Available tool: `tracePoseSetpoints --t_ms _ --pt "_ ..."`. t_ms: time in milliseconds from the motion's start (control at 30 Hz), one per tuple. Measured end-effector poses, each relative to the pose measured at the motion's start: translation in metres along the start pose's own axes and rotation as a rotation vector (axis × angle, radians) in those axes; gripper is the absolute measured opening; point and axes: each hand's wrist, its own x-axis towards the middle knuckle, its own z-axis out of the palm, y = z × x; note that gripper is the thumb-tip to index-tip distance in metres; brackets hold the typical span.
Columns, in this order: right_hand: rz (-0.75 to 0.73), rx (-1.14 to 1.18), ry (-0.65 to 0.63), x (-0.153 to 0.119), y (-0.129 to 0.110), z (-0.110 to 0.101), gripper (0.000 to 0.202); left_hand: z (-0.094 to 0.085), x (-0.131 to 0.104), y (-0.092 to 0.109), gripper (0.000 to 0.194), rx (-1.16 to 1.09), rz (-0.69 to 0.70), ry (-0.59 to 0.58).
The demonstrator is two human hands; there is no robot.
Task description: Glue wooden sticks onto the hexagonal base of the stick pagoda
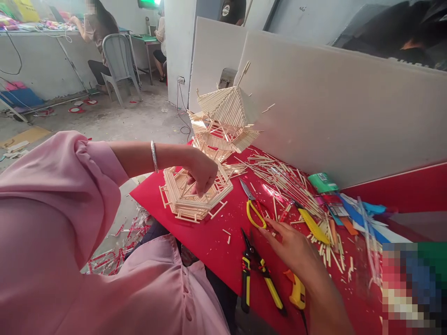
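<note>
My left hand (201, 171), with a bracelet at the wrist, is bent over a many-sided frame of thin wooden sticks (192, 207). Its fingers are curled closed at the frame's inner side; what they pinch is hidden. My right hand (291, 246) is open, fingers stretched out, their tips at the yellow handle of the scissors (256, 214). Below lie black-and-yellow pruning shears (247, 279) with spread handles and a yellow glue gun (297, 292). Behind the frame rises a tiered stick pavilion (226, 111) with a pointed roof.
Loose sticks (279, 172) are strewn across the red tabletop (209, 242). A yellow cutter (314, 225), a green tape roll (323, 182) and plastic strips lie at the right. A white board (314, 102) stands behind. Other people sit in the background near a grey chair (120, 60).
</note>
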Motion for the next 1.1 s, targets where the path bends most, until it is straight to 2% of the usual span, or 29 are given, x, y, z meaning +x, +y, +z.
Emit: tracePoseSetpoints --t_ms 267,500,633,800,1100 --pt "-0.024 0.047 0.045 -0.016 0.0 0.004 0.059 -0.006 0.01 0.022 0.022 0.374 -0.022 -0.495" --pt "-0.035 0.105 0.018 -0.025 0.004 0.006 0.057 -0.004 0.018 0.052 0.012 0.708 -0.096 -1.129" --pt "-0.043 0.127 0.054 -0.031 0.005 0.01 0.052 0.0 0.016 0.06 0.009 0.853 -0.121 -1.405" --pt "-0.052 0.131 0.07 -0.035 0.004 0.013 0.05 0.002 0.011 0.063 0.009 0.939 -0.113 -1.576" --pt "-0.052 0.145 0.064 -0.037 0.002 0.01 0.053 0.003 0.011 0.061 0.008 0.963 -0.108 -1.631"
